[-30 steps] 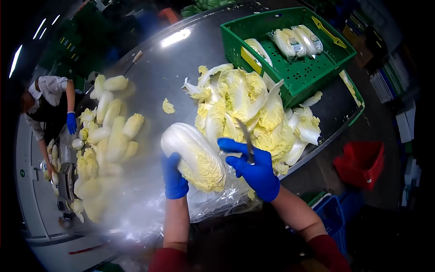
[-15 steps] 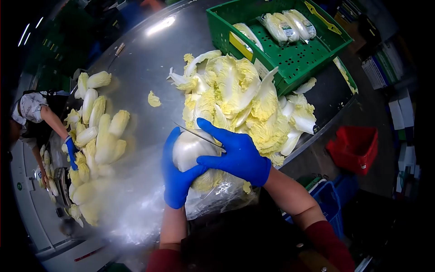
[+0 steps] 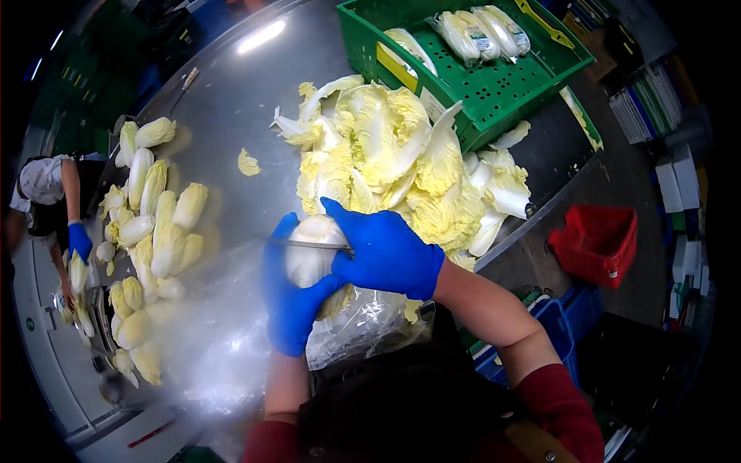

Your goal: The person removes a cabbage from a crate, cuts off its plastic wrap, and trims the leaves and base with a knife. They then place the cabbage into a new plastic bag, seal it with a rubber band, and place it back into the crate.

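A Chinese cabbage (image 3: 306, 264) lies with its pale base away from me. My left hand (image 3: 292, 310), in a blue glove, is wrapped round its left side. In my gloved right hand (image 3: 394, 253) is a knife (image 3: 315, 245), its thin blade lying across the cabbage near the base. My right thumb rests close to the cabbage's right side. Loose yellow-white cabbage leaves (image 3: 378, 143) are heaped just beyond my hands. Clear plastic film (image 3: 363, 328) spreads below the cabbage, partly hidden by my arms.
Several whole cabbages (image 3: 166, 235) lie at left on the metal table (image 3: 224, 123). A co-worker's gloved hand (image 3: 79, 241) is beyond them. The green crate (image 3: 494, 108) holds wrapped cabbages. A red bin (image 3: 594, 245) stands at right. Another knife (image 3: 189, 79) lies at the far edge.
The knife blade has turned from slanting to nearly level across the cabbage base. My view has shifted slightly. The co-worker's gloved hand has drawn back from the whole cabbages.
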Motion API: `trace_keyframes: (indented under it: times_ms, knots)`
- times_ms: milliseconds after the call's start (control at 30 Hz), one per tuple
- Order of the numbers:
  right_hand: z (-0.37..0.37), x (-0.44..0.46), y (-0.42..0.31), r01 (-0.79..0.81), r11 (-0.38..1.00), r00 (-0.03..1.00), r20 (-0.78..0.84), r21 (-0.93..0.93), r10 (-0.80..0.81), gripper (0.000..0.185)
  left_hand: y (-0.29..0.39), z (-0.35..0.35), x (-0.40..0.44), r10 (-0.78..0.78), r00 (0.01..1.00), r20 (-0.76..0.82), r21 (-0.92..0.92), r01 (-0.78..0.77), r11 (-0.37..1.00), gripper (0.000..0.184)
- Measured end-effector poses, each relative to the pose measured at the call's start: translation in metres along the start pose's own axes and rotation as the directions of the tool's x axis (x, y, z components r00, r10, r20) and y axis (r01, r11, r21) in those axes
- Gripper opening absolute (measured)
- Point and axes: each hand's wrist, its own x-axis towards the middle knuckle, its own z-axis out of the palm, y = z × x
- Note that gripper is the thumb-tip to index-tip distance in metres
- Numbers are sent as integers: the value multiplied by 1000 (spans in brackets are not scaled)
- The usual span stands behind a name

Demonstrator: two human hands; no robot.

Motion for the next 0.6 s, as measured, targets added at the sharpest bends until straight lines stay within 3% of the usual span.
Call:
trace_keyframes:
  times_ms: [267,367,433,467,567,600]
  knots:
    - [5,10,-6,-34,999,999,-9,-23,33,60,-4,-3,2,21,1000,-21,-7,-21,1000,94]
    - [9,12,1,48,998,993,-105,-35,-52,53,-20,-13,5,47,999,1,-7,-47,999,94]
    - [6,16,15,32,978,996,-92,208,-14,46,-7,-22,6,-103,994,19,-204,105,973,92]
    - [5,14,13,33,984,995,-94,175,-17,42,-11,-23,6,-100,995,10,-220,99,970,92]
    - [2,17,9,75,931,990,-140,357,-26,43,-13,-27,7,-69,994,-82,-206,51,977,87]
    - [-12,16,0,-12,922,993,-103,387,56,44,-24,-31,9,-120,980,-159,-262,75,962,86]
